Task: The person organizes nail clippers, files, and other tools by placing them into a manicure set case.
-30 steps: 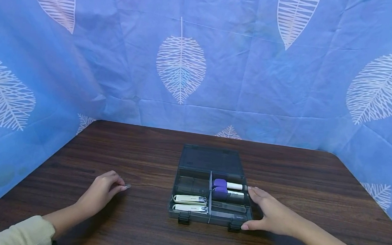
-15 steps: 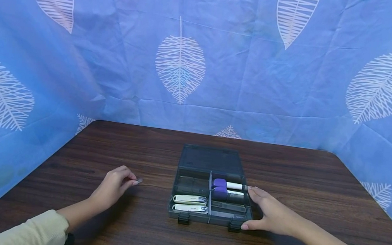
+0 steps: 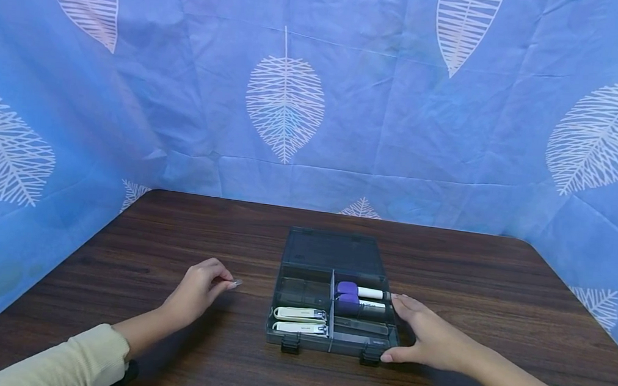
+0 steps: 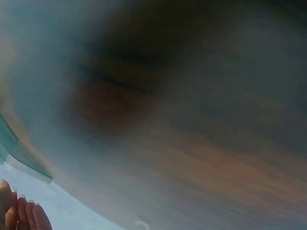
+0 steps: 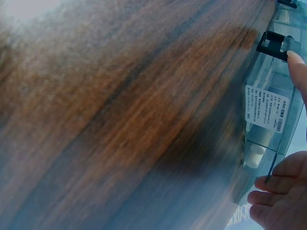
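My left hand [image 3: 195, 293] pinches a small clear piece [image 3: 236, 283] between thumb and fingertips, above the table left of the box. The piece is too small to identify. My right hand [image 3: 429, 335] rests against the right side of an open dark see-through compartment box [image 3: 330, 345], thumb at its front corner by a latch [image 5: 274, 45] and fingers along its side. Two pale nail clippers [image 3: 299, 327] lie in the front left compartment. On the right are two purple-and-white items [image 3: 360, 305], with thin grey strips in front of them.
The box's lid [image 3: 334, 250] lies folded back away from me. A dark wood table [image 3: 461, 280] bears the box, and blue leaf-print cloth [image 3: 349, 111] rises behind and at both sides. A printed label [image 5: 265, 109] shows through the box in the right wrist view.
My left hand has moved right and slightly farther away, bringing the small clear piece nearer the box. The right hand and the box have stayed in place.
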Motion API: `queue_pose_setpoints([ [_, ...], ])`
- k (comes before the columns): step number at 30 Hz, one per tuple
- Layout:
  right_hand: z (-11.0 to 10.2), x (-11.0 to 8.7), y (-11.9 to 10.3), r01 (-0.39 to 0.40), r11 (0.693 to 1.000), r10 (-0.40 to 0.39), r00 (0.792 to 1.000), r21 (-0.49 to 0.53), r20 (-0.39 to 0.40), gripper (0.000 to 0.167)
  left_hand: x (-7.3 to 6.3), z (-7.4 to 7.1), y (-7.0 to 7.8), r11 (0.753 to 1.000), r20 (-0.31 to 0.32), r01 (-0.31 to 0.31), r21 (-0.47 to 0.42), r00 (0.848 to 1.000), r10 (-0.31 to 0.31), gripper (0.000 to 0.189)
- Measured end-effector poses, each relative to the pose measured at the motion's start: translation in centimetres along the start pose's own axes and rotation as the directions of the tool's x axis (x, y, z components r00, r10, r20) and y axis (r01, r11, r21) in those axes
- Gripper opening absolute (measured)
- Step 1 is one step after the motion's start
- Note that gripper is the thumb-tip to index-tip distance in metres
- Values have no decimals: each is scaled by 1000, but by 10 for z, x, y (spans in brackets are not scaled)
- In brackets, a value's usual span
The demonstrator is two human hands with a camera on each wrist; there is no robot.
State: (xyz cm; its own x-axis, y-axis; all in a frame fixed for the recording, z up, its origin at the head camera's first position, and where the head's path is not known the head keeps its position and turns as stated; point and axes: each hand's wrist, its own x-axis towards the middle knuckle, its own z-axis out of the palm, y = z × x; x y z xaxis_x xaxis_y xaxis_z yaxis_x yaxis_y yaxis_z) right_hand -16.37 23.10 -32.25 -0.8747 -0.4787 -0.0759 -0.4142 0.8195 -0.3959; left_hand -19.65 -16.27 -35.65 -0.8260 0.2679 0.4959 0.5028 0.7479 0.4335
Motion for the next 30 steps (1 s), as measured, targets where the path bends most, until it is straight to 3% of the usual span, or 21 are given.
queue_pose_setpoints([
  [8, 0, 0, 1, -7, 1000, 7, 1000, 7, 7, 108, 11, 6, 10, 999, -4, -26, -20, 1000, 26, 7],
  [19, 1, 0, 4, -5, 1000, 5, 1000, 9, -3, 108, 27, 15, 31, 997, 46, -9, -75, 999, 12, 5],
  [30, 1, 0, 5, 7, 1000, -7, 1000, 18, -11, 107, 40, 34, 48, 989, 29, -92, -111, 995, 96, 5],
])
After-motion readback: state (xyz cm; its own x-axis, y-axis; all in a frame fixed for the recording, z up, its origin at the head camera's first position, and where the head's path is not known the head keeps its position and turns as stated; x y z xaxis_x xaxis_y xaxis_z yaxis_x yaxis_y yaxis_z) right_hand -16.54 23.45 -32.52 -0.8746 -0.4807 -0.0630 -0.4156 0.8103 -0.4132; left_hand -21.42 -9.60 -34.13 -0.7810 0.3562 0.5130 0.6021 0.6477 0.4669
